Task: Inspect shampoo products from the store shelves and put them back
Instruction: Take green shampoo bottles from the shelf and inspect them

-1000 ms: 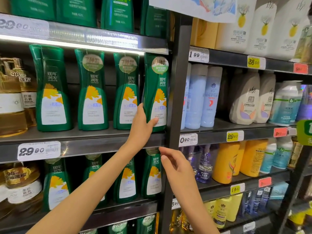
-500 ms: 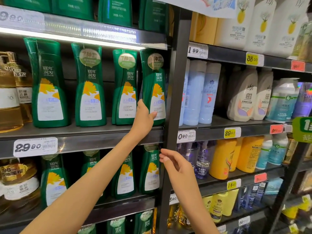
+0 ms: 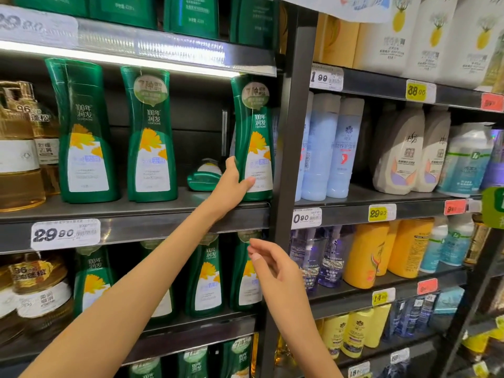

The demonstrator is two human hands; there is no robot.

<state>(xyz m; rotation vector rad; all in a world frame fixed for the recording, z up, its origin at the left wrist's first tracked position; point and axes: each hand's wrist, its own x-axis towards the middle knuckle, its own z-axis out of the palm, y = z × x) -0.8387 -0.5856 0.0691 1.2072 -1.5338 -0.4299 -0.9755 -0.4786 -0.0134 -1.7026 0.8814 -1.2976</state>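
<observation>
Pick-up step: the green bottle (image 3: 253, 137) at the right end of the middle shelf (image 3: 136, 211) is being gripped low down by the left hand (image 3: 231, 186), thumb on the label. The right hand (image 3: 272, 266) is being held loosely spread below, holding nothing. Next, likely: bottle being drawn straight out. Room is being limited by the post (image 3: 294, 132) just beside and the lit shelf edge (image 3: 163, 55) above. A toppled bottle (image 3: 204, 178) is lying just left.
</observation>
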